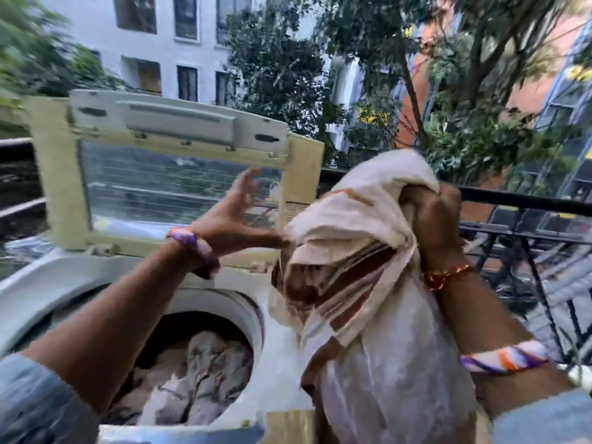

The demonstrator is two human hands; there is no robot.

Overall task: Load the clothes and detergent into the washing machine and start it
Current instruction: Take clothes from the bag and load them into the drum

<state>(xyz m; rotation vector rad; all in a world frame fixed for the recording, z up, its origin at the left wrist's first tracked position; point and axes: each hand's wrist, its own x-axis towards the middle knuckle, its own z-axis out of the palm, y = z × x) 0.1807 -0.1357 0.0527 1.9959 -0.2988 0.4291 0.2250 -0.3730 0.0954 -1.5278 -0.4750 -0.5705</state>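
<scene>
A top-loading washing machine (41,293) stands in front of me with its lid (179,155) raised upright. Its round drum (198,366) holds a heap of pale crumpled clothes. My right hand (435,219) is shut on the top of a cream cloth with brown stripes (362,283), which hangs down to the right of the drum opening. My left hand (234,216) is raised above the machine, fingers spread, its thumb touching the cloth's left edge. The frame is blurred by motion. No detergent is in view.
A black metal railing (525,203) runs behind and to the right of the machine. Beyond it are trees and apartment buildings. I wear coloured bands on both wrists and blue sleeves.
</scene>
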